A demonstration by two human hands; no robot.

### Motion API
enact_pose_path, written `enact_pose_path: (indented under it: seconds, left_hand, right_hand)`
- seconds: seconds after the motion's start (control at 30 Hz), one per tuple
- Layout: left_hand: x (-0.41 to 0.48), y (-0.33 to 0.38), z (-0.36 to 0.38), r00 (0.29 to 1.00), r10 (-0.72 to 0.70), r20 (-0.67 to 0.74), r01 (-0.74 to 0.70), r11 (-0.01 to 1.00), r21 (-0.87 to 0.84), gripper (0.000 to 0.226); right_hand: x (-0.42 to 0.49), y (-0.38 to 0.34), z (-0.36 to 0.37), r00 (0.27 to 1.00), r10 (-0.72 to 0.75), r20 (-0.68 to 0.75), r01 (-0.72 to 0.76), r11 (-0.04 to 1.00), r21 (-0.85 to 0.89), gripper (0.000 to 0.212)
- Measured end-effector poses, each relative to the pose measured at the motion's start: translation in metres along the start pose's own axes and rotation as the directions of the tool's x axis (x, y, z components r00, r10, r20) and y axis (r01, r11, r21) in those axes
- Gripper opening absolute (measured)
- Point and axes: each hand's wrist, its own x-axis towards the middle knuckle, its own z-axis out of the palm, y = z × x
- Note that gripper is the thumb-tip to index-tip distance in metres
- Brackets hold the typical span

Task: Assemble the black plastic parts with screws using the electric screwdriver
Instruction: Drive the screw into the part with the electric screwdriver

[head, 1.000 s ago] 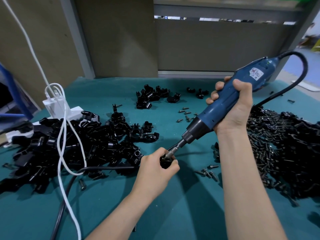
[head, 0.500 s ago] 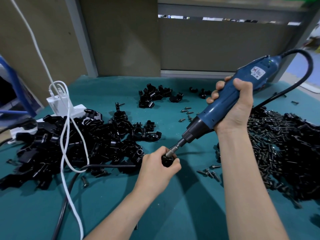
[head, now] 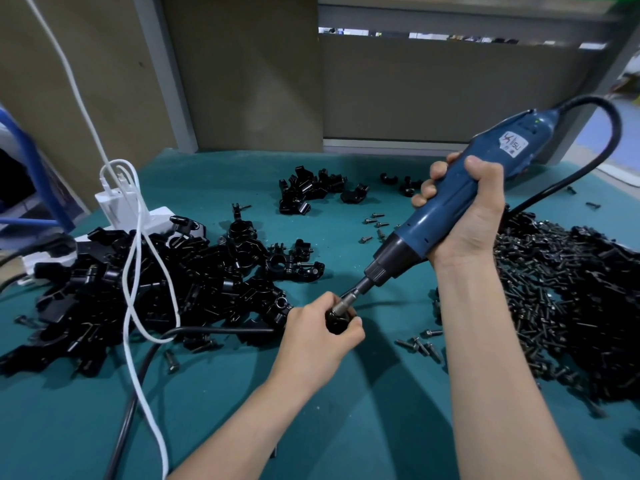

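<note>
Open teal bench lies on the viewer's side of the held part & in a strip beyond it, up to the bench's back edge at the wall. Left of the part, very close: big pile of black parts, w/ a white cable looped over it & a black cord running along its near side. Right of the part: screw heap, a few loose screws btwn. Well beyond the part: small cluster of parts

Left hand curled tight round the part, thumb & fingers pinching it; can't tell if it rests on the bench. Right hand wrapped round the blue electric screwdriver, which slants up & right from the part, bit tip down on the part's top

Part: small, glossy black, rounded, mostly hidden by the fingers
</note>
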Motion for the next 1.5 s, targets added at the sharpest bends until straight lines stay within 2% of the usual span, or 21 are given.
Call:
enact_pose_path:
  seconds: [0.13,0.23,0.27,0.3,0.37,0.4,0.47,0.6,0.77,0.8,0.83,0.87,0.97,1.0,1.07,1.1,1.17,1.2,1.27,1.4,1.5]
  left_hand:
    - [0.000,0.006,-0.004,0.987,-0.074,0.144,0.096,0.983,-0.154,0.011]
    - [0.000,0.010,-0.012,0.904,-0.114,0.412,0.279,0.888,-0.366,0.008]
    - [0.000,0.011,-0.015,0.837,-0.103,0.537,0.358,0.845,-0.396,0.008]
    - [-0.001,0.012,-0.018,0.739,-0.072,0.670,0.442,0.802,-0.402,0.010]
    - [-0.005,0.015,-0.021,0.470,0.076,0.879,0.613,0.688,-0.387,0.018]
    - [-0.005,0.016,-0.022,0.359,0.161,0.919,0.683,0.626,-0.376,0.023]
    - [-0.005,0.019,-0.023,0.253,0.247,0.935,0.768,0.537,-0.349,0.028]
    - [0.000,0.023,-0.027,0.159,0.300,0.941,0.844,0.453,-0.287,0.026]
    - [0.004,0.012,-0.038,0.075,0.352,0.933,0.860,0.452,-0.240,0.027]
    - [0.005,0.008,-0.041,0.103,0.339,0.935,0.849,0.459,-0.260,0.028]
    - [0.005,0.006,-0.042,0.166,0.316,0.934,0.837,0.455,-0.303,0.030]
    - [0.006,0.004,-0.041,0.261,0.280,0.924,0.824,0.434,-0.364,0.031]
    - [0.010,0.004,-0.033,0.648,0.068,0.758,0.690,0.368,-0.623,0.032]
    - [0.012,0.005,-0.029,0.746,0.004,0.666,0.611,0.393,-0.687,0.030]
    - [0.013,0.006,-0.024,0.874,-0.067,0.481,0.445,0.505,-0.739,0.027]
    - [0.013,0.006,-0.023,0.914,-0.083,0.396,0.362,0.608,-0.707,0.027]
    - [0.012,0.004,-0.022,0.962,-0.078,0.262,0.210,0.822,-0.529,0.025]
    - [0.012,0.003,-0.021,0.974,-0.066,0.216,0.158,0.885,-0.439,0.024]
    - [0.012,0.001,-0.020,0.985,-0.047,0.169,0.104,0.932,-0.348,0.021]
    - [0.012,-0.001,-0.022,0.978,-0.037,0.205,0.102,0.944,-0.315,0.021]
    - [0.012,-0.002,-0.023,0.980,-0.023,0.198,0.072,0.966,-0.247,0.022]
  right_hand:
    - [-0.002,0.000,0.004,0.994,-0.010,0.105,0.005,0.999,0.048,0.025]
    - [-0.001,-0.006,0.008,0.966,-0.030,0.256,0.017,0.999,0.052,0.026]
    - [-0.001,-0.009,0.008,0.946,-0.022,0.322,-0.005,0.997,0.080,0.030]
    - [-0.001,-0.011,0.008,0.921,-0.005,0.389,-0.048,0.991,0.127,0.036]
    - [-0.002,-0.013,0.006,0.875,0.018,0.483,-0.149,0.961,0.235,0.042]
    - [-0.002,-0.015,0.003,0.866,0.013,0.501,-0.180,0.941,0.286,0.042]
    - [-0.001,-0.019,-0.002,0.875,-0.018,0.483,-0.181,0.915,0.361,0.041]
    - [0.002,-0.021,-0.008,0.899,-0.032,0.438,-0.154,0.910,0.384,0.043]
    - [0.003,-0.015,-0.010,0.904,-0.004,0.427,-0.199,0.881,0.429,0.040]
    - [0.003,-0.018,-0.013,0.910,0.007,0.414,-0.199,0.884,0.423,0.039]
    - [0.004,-0.021,-0.017,0.920,0.018,0.392,-0.189,0.896,0.402,0.037]
    - [0.004,-0.024,-0.020,0.933,0.023,0.359,-0.163,0.916,0.367,0.033]
    - [0.001,-0.032,-0.026,0.972,-0.011,0.236,-0.046,0.971,0.233,0.030]
    - [0.000,-0.033,-0.026,0.982,-0.032,0.188,-0.004,0.982,0.187,0.030]
    - [-0.002,-0.035,-0.022,0.992,-0.079,0.096,0.075,0.996,0.049,0.026]
    - [-0.003,-0.035,-0.019,0.993,-0.099,0.058,0.101,0.995,-0.027,0.029]
    - [-0.003,-0.035,-0.014,0.988,-0.151,0.012,0.152,0.981,-0.124,0.041]
    - [-0.003,-0.035,-0.011,0.983,-0.185,-0.003,0.182,0.970,-0.160,0.050]
    - [-0.002,-0.035,-0.007,0.970,-0.244,-0.012,0.234,0.943,-0.237,0.056]
    - [-0.005,-0.033,-0.003,0.955,-0.295,-0.018,0.274,0.906,-0.323,0.024]
    - [-0.006,-0.034,-0.004,0.962,-0.270,-0.024,0.239,0.884,-0.401,0.026]
